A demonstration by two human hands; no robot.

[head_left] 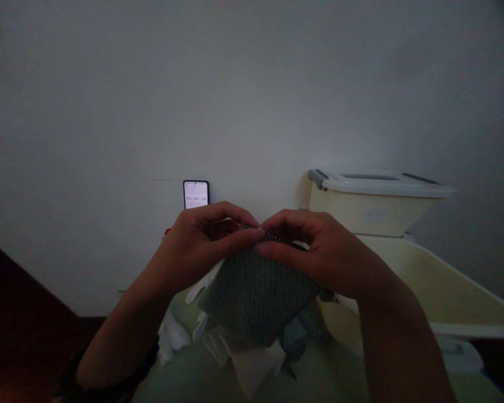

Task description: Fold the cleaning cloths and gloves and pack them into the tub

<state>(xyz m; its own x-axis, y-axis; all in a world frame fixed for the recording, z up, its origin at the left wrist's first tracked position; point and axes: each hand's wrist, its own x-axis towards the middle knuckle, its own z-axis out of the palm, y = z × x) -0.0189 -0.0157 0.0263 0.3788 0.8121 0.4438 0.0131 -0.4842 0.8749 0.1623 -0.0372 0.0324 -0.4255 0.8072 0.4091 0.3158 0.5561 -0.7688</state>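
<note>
Left hand (201,232) and right hand (314,243) pinch dark top edge of blue-green knit cloth (255,296), edge running sideways; cloth hangs below both, neither nearer, lower right of phone (196,193)

- Muted grey-green, finely patterned, on the textured cloth (255,296) — speckled dark and pale along the edge
- Bluer green on the fabric bunched below (304,331)
- Off-white, unpatterned, on the crumpled cloth (255,358)
- On the phone (196,193), whitish screen, dark digits, black rim
- Cream on the lidded box (356,208) — white lid (428,187), grey clips (318,178)
- Pale yellow inside the open bin (436,285)
- Soft green on the tabletop (184,386)
</note>
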